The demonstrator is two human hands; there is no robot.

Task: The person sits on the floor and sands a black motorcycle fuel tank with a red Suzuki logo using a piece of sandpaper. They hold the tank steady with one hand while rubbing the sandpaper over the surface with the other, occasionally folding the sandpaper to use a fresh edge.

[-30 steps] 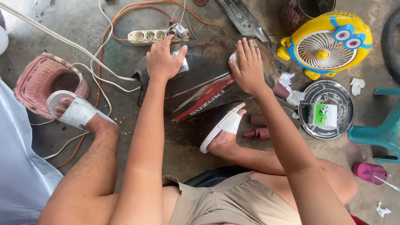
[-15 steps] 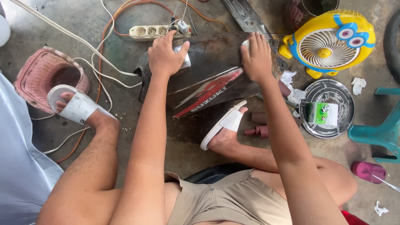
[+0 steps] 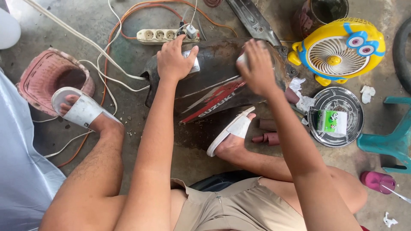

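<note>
A dark motorcycle body panel [image 3: 214, 85] with red and silver stripes lies on the concrete floor between my feet. My left hand [image 3: 173, 60] grips its upper left part, with fingers over a silver patch. My right hand [image 3: 257, 70] is blurred as it presses a small pale pad against the panel's upper right part. Only a corner of the pad shows at the fingertips. My right foot in a white sandal [image 3: 231, 128] rests against the panel's near edge.
A white power strip [image 3: 165, 36] with cables lies just beyond the panel. To the right are a yellow fan [image 3: 338, 49], a metal dish [image 3: 355, 128] holding a green-white packet [image 3: 333, 122], brown rolls [image 3: 267, 130] and a teal chair [image 3: 389, 141]. A pink basket [image 3: 43, 72] is at left.
My right hand slid a little away over the panel's upper right part and has come back toward me. My left hand has stayed on the panel.
</note>
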